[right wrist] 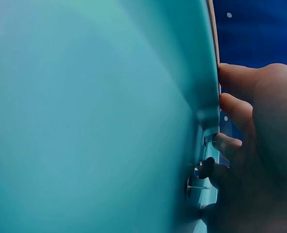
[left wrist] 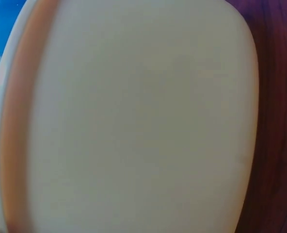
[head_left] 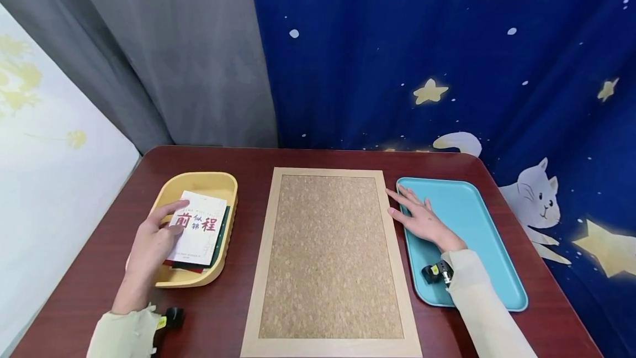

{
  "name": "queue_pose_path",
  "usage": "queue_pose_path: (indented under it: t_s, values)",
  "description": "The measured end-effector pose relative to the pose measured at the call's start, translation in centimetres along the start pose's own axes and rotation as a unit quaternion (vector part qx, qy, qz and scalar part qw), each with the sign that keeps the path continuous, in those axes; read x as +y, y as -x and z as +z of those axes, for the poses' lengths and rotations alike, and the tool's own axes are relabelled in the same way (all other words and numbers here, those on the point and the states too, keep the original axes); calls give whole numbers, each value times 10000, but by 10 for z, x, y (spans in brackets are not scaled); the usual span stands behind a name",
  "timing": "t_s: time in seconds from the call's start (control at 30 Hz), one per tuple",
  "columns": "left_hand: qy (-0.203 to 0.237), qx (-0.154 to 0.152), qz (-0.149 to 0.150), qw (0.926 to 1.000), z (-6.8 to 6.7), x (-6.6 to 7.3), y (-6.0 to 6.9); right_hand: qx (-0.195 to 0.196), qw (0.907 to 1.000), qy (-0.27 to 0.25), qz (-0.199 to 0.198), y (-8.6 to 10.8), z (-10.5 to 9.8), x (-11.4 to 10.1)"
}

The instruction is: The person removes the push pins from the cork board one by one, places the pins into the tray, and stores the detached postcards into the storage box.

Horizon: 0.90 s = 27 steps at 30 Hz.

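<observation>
At the left of the head view, a white card (head_left: 195, 236) with red and blue Chinese characters lies over dark green and red cards in a yellow basket (head_left: 228, 181). My left hand (head_left: 151, 239) reaches over the basket's left side, its thumb and index finger on the card's left part; the other fingers are hidden. The left wrist view holds only the blurred basket wall (left wrist: 143, 116). My right hand (head_left: 422, 220) spreads its fingers across the blue tray's (head_left: 467, 225) left rim. Its fingertips touch the right edge of a wood-framed cork board (head_left: 330, 258).
The cork board lies mid-table between basket and tray. In the right wrist view, a few metal thumbtacks (right wrist: 205, 167) lie near the tray's edge. Beyond the dark red table (head_left: 318, 156) hang grey and blue curtains (head_left: 348, 70); a white surface (head_left: 44, 153) stands at the left.
</observation>
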<state>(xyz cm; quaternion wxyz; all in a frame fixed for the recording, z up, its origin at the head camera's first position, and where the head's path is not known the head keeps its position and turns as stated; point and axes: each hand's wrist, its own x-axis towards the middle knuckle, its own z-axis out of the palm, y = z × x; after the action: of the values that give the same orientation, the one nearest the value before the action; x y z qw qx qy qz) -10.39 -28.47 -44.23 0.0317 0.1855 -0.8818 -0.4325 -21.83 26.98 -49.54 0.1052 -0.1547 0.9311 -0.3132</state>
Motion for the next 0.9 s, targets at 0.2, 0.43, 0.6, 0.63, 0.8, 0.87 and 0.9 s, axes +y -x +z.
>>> queue_pose_path:
  t_s: [0.2,0.43,0.6,0.63,0.8,0.87,0.9]
  values:
    - [-242,-197,298,9991,0,-2,-4,-4,10000,2,-1,-1,-1,-1]
    - [-555,-249,523,9968,1,-4,-5,-3,10000,-11,21,0,0,-1]
    - [-732,-282,565,9953,1,-4,-5,-17,10000,-51,53,0,1,-1]
    - [-787,-277,605,9947,1,-4,-5,-17,10000,-55,60,0,1,-1]
    - [-949,-307,557,9934,4,-4,-7,-34,10000,-48,75,1,0,-1]
    - [-990,-335,491,9933,5,-4,-8,-34,10000,-37,70,0,-1,-1]
    - [-996,-344,458,9934,6,-3,-8,-34,10000,-32,66,0,-1,-1]
